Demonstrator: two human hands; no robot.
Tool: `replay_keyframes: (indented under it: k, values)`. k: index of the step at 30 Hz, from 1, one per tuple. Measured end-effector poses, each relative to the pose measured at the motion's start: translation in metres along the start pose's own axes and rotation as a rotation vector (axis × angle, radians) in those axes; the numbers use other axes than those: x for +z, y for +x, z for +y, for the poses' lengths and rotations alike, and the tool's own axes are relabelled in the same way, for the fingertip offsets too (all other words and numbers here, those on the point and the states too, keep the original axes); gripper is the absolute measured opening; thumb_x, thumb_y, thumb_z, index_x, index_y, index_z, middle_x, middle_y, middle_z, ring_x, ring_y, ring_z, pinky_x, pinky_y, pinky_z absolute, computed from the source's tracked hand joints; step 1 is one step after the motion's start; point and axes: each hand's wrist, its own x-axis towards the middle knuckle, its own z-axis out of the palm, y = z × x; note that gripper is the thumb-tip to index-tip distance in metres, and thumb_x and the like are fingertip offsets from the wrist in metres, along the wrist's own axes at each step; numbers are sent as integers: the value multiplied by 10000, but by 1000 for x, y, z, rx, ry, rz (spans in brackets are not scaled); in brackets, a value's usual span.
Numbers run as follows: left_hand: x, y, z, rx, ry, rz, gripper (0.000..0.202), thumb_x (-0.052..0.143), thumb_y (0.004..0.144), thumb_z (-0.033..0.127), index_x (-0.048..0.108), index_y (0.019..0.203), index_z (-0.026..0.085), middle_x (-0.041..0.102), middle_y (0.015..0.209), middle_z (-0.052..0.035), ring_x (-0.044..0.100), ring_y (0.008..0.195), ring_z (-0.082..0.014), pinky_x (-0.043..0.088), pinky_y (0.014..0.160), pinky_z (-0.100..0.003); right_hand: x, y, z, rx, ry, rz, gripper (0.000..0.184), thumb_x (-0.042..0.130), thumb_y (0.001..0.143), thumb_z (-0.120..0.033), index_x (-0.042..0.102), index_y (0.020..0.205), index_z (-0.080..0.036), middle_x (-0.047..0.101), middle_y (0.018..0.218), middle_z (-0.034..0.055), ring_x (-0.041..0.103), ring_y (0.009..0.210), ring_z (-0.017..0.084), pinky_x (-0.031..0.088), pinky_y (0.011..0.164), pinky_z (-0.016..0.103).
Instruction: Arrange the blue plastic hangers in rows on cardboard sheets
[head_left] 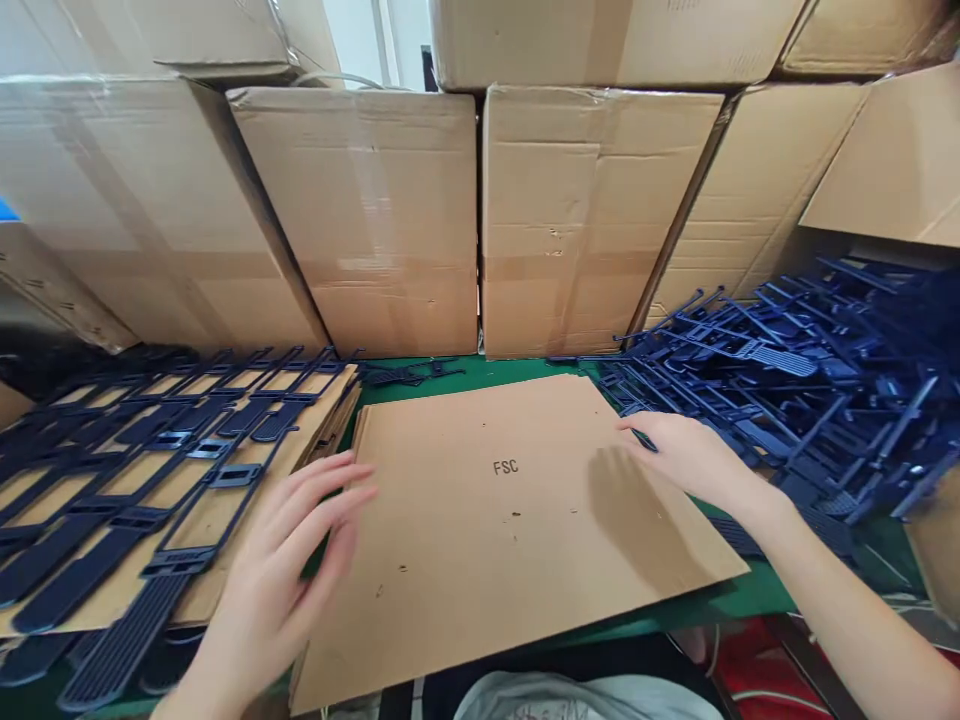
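Observation:
A flat brown cardboard sheet (465,540) printed "FSC" lies in front of me, with other sheet edges showing under its left side. My left hand (300,550) is beside its left edge, fingers spread and holding nothing I can see. Over the sheet's right edge, my right hand (679,455) has its fingers stretched out and casts a shadow on the cardboard. A small dark patch shows between its thumb and fingers; I cannot make out any held thing there. To the left, dark blue plastic frames with ribbed paddles (180,560) lie in rows on more cardboard.
A tangled heap of similar dark blue plastic parts (817,370) fills the right side. Large taped cartons (390,220) stand stacked along the back. Green table surface (487,372) shows behind the sheet, with a few loose parts (409,374) on it.

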Motion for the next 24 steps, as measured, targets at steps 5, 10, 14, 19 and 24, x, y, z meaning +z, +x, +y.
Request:
replay_keyframes:
  k: [5, 10, 14, 19, 24]
  values:
    - [74, 95, -35, -45, 58, -337, 403, 379, 921, 389, 549, 1249, 228, 500, 1367, -90, 430, 1285, -293, 327, 1074, -476, 30, 4, 68, 198, -353, -12, 283, 495, 896, -308, 650, 1062, -140, 670, 1066, 122, 632, 954, 280, 491, 754, 371]
    - [122, 115, -101, -531, 292, -431, 654, 483, 825, 530, 467, 1364, 161, 279, 1503, -213, 235, 1345, -508, 232, 1017, -672, 48, 6, 89, 202, -452, 93, 281, 500, 905, -309, 643, 1053, -119, 647, 1013, 140, 601, 945, 269, 465, 743, 351]
    - [123, 102, -130, -437, 163, -368, 664, 422, 835, 581, 460, 1354, 170, 377, 1459, -179, 269, 1373, -401, 285, 1054, -578, 58, 10, 103, 205, -479, 103, 267, 499, 906, -273, 654, 1057, -115, 645, 947, 129, 604, 910, 270, 443, 738, 370]
    - [119, 86, -139, -407, 63, -398, 639, 396, 857, 592, 430, 1395, 248, 261, 1536, -115, 140, 1421, -373, 194, 1096, -582, 59, 11, 112, 255, -335, 160, 268, 429, 927, -275, 672, 946, -162, 662, 932, 83, 630, 809, 231, 417, 622, 327]
    - [130, 80, -140, -418, 4, -255, 664, 418, 847, 612, 424, 1401, 248, 331, 1508, -96, 173, 1414, -371, 199, 1099, -584, 53, 15, 122, 335, -232, 312, 278, 449, 906, -372, 653, 854, -190, 673, 907, 73, 625, 716, 229, 388, 556, 311]
